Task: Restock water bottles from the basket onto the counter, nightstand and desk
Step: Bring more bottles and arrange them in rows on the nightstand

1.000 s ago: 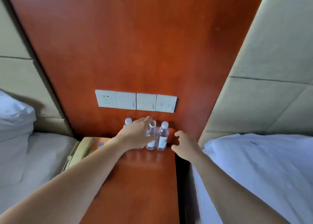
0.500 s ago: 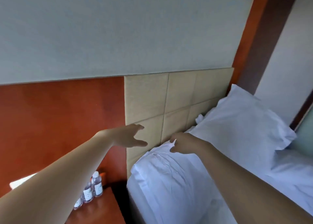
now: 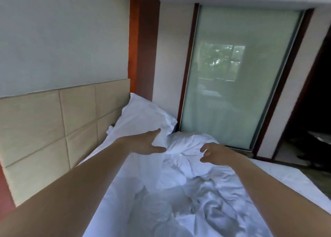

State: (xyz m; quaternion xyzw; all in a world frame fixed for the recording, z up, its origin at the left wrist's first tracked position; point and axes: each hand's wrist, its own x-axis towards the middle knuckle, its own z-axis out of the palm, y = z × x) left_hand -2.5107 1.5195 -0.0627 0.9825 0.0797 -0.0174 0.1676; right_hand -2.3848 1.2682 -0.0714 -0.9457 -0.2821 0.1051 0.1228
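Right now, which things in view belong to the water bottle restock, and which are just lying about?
Job:
- left hand, fingers spread, holding nothing
- right hand, loosely curled, holding nothing
Nothing else of the job shows.

Lying about:
- white pillow
- rumpled duvet
- padded headboard
- frosted glass panel

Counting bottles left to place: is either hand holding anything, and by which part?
Nothing is held. The left hand is open, the right hand loosely curled and empty, both above the bed.
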